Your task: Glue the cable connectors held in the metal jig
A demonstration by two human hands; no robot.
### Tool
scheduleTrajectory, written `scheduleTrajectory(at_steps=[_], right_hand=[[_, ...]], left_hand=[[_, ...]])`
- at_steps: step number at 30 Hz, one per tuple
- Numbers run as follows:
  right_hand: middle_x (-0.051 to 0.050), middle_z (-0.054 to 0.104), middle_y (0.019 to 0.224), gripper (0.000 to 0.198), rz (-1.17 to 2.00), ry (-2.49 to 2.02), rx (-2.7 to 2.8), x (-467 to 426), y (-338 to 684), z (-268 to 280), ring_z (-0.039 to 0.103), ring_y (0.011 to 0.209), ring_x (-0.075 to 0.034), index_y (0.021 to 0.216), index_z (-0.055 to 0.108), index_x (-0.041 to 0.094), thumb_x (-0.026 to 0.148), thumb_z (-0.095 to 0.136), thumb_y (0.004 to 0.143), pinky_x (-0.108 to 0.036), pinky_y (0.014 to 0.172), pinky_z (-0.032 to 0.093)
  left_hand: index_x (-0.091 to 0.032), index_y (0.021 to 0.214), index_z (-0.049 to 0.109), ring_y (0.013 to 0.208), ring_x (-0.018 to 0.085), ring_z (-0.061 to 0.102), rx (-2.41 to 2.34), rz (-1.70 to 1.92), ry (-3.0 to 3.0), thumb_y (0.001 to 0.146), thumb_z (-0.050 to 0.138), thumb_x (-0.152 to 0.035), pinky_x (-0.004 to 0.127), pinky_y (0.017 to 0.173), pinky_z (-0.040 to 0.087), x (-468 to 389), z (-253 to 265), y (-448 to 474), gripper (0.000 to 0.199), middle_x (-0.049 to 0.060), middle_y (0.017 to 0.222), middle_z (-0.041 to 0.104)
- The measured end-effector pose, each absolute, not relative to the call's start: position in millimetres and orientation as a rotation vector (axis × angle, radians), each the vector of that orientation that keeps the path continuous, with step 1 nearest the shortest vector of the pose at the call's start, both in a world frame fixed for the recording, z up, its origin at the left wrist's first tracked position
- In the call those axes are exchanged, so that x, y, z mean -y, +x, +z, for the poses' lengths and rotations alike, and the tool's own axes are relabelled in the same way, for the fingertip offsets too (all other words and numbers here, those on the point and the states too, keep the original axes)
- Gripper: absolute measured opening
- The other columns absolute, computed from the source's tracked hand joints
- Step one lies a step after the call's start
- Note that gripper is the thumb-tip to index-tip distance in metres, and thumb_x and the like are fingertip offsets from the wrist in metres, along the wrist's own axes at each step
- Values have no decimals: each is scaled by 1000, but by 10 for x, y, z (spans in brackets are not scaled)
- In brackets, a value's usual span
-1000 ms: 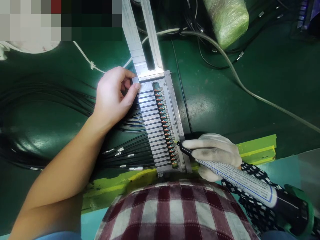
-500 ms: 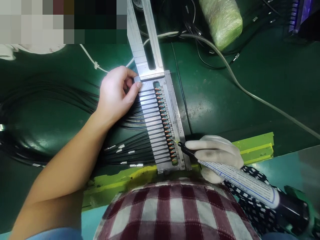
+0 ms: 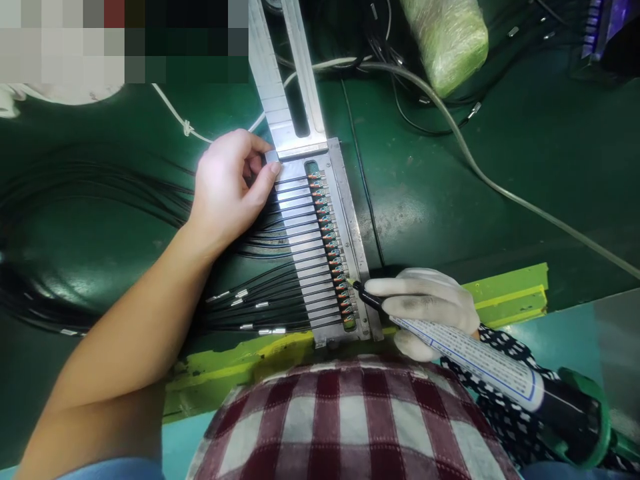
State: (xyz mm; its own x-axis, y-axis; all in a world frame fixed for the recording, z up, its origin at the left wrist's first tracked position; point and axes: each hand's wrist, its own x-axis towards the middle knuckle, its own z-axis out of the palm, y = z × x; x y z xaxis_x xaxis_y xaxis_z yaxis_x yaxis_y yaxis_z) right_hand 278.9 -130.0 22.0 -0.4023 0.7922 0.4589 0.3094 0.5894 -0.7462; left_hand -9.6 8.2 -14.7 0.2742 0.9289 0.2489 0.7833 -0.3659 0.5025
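Note:
A long metal fixture (image 3: 306,257) lies on the bench, with a row of black cables (image 3: 300,235) in its grooves. The cables' stripped orange ends and small green boards (image 3: 327,227) line a slot. My bare left hand (image 3: 233,183) pinches the fixture's upper left corner between thumb and fingers. In a white glove, my right hand (image 3: 430,303) grips a dispensing syringe (image 3: 475,357) with a printed white label, black nozzle and green rear end. Its thin yellowish tip points at the lower part of the row; whether it touches a board I cannot tell.
The fixture's slotted metal lid (image 3: 295,73) stands open beyond it. Loose black cables (image 3: 60,187) loop at left. A grey cord (image 3: 470,160) crosses the green bench (image 3: 525,147). A film-wrapped green bundle (image 3: 450,47) sits at the back. A yellow-green rail (image 3: 515,300) edges the front.
My right hand and the syringe have shifted slightly left, bringing the tip closer to the row of boards. My left hand keeps its hold on the fixture corner.

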Motion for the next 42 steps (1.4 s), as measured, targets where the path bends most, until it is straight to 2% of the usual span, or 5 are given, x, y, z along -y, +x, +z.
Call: scheduleTrajectory(at_steps=[18, 28, 42], right_hand=[[-10, 77, 103, 8, 740, -845, 1951, 1322, 2812, 177, 72, 69, -17, 91, 65, 18, 23, 61, 86, -31, 58, 56], [-10, 77, 102, 8, 786, -850, 1951, 1342, 2835, 203, 72, 71, -17, 92, 65, 19, 23, 60, 88, -31, 59, 56], [-10, 77, 103, 10, 764, -823, 1919, 1334, 2820, 151, 72, 72, -17, 94, 66, 18, 22, 63, 85, -30, 58, 56]], left_hand=[[-17, 94, 58, 67, 9, 47, -1576, 743, 2298, 86, 60, -28, 30, 74, 49, -78, -152, -97, 15, -3, 74, 49], [-16, 96, 59, 68, 9, 48, -1591, 715, 2280, 88, 59, -34, 31, 77, 49, -81, -145, -90, 20, -4, 74, 48], [-18, 93, 59, 67, 10, 47, -1614, 725, 2246, 83, 60, -28, 30, 74, 47, -67, -114, -66, 14, -2, 73, 50]])
